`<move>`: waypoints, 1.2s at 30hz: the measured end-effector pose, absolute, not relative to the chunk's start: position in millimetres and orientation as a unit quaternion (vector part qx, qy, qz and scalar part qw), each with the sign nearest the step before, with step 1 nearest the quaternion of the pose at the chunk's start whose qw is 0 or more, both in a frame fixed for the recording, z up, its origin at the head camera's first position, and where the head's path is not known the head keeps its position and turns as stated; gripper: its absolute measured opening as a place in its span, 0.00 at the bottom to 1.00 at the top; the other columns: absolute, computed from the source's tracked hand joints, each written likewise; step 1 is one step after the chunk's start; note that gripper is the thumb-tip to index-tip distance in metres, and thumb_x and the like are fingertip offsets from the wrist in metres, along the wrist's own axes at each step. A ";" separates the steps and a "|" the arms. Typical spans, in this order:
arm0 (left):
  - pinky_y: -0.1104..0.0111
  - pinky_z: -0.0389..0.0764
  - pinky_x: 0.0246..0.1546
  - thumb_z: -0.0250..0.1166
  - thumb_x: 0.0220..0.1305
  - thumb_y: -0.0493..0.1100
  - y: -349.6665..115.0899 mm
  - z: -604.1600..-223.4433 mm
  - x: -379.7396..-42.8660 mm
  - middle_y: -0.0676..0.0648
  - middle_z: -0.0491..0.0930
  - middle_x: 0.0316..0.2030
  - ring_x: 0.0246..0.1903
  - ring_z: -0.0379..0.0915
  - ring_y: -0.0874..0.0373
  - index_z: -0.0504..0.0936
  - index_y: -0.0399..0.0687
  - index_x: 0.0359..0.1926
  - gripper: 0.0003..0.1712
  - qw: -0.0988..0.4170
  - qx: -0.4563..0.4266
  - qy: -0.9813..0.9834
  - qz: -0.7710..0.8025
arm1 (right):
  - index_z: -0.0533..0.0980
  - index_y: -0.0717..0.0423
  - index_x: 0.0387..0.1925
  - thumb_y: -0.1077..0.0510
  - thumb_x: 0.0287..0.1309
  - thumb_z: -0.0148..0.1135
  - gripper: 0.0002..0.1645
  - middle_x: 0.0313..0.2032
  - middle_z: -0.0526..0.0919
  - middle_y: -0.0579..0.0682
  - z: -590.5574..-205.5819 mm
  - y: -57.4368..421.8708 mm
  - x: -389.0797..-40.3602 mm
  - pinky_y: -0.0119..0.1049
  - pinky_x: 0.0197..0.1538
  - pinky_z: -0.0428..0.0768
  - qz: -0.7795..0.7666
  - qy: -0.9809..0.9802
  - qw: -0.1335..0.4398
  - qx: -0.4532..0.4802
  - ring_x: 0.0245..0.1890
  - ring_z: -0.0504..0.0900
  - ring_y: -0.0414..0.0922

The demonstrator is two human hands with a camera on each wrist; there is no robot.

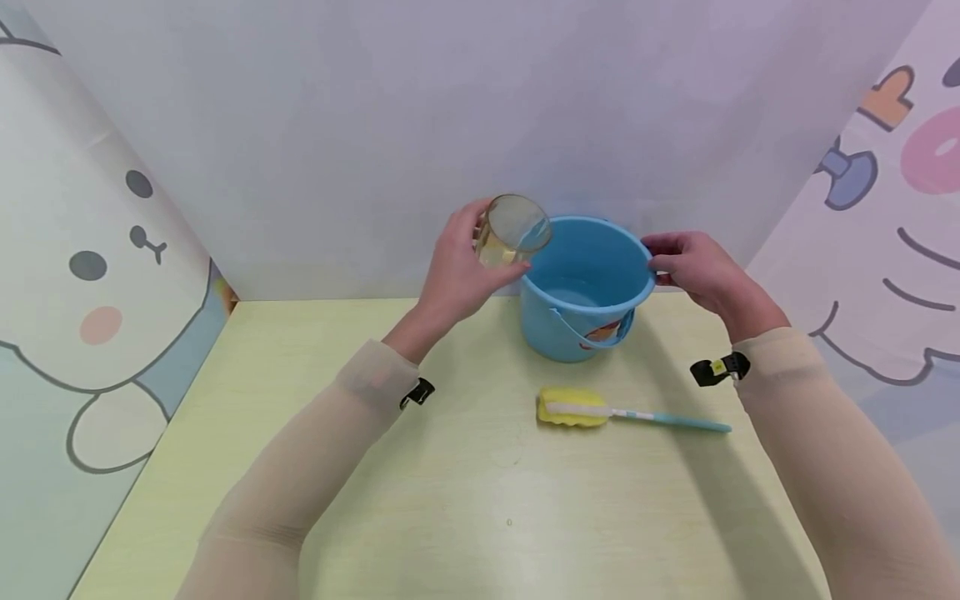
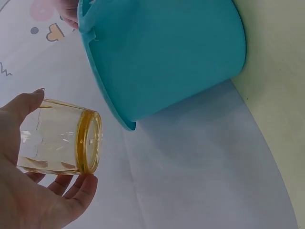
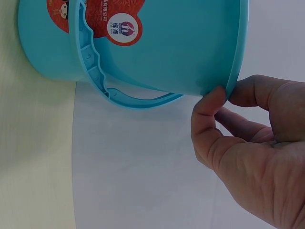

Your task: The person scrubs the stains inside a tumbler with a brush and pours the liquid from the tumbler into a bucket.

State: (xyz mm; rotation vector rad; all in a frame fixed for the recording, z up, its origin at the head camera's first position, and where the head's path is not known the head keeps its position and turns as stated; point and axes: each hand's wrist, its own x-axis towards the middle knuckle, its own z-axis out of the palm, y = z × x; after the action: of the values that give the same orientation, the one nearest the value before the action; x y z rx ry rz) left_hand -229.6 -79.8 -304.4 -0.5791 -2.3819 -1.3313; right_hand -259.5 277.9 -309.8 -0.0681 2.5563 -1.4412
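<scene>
My left hand (image 1: 465, 271) grips a clear amber glass cup (image 2: 57, 138), thumb on one side and fingers on the other. In the head view the cup is held up at the left rim of a blue plastic bucket (image 1: 551, 329), its mouth facing up toward the camera. The left wrist view shows the cup's thick base pointing toward the bucket's side. My right hand (image 1: 693, 262) pinches the bucket's right rim between thumb and fingers. The bucket stands upright on the table, its handle (image 3: 138, 102) hanging down the front beside a red label (image 3: 116, 19).
A yellow sponge brush (image 1: 573, 407) with a white and blue handle lies on the light wooden table (image 1: 420, 508) in front of the bucket. Behind the bucket rises a pale wall (image 1: 360, 150). Cartoon-printed panels (image 1: 67, 208) flank the table on both sides.
</scene>
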 end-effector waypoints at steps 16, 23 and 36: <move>0.55 0.81 0.56 0.85 0.54 0.50 -100.6 -328.6 -187.0 0.48 0.78 0.60 0.58 0.74 0.53 0.68 0.45 0.74 0.51 0.128 -0.215 -0.824 -0.509 | 0.56 0.66 0.81 0.63 0.82 0.51 0.34 0.73 0.66 0.68 -310.4 279.5 -262.6 0.33 0.53 0.85 -0.489 0.865 0.109 -0.021 0.65 0.74 0.63; 0.52 0.82 0.57 0.85 0.54 0.47 -103.7 -343.3 -167.2 0.44 0.78 0.60 0.58 0.75 0.52 0.66 0.42 0.74 0.52 0.088 -0.212 -0.832 -0.505 | 0.57 0.67 0.81 0.62 0.82 0.51 0.34 0.72 0.67 0.68 -310.8 280.2 -262.5 0.31 0.50 0.85 -0.489 0.865 0.106 -0.024 0.63 0.76 0.62; 0.57 0.81 0.59 0.86 0.51 0.46 -109.9 -381.7 -135.1 0.45 0.79 0.60 0.58 0.77 0.51 0.65 0.42 0.71 0.52 -0.002 -0.192 -0.846 -0.497 | 0.56 0.66 0.81 0.62 0.82 0.51 0.34 0.73 0.66 0.68 -311.1 280.2 -262.3 0.34 0.53 0.85 -0.489 0.865 0.108 -0.020 0.63 0.75 0.61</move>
State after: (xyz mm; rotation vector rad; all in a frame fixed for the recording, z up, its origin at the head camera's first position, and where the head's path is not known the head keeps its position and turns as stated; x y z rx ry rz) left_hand -135.1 -109.9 -381.7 -0.6024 -2.6620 -1.5643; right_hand -262.3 280.2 -311.1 -0.0590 2.5452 -1.4400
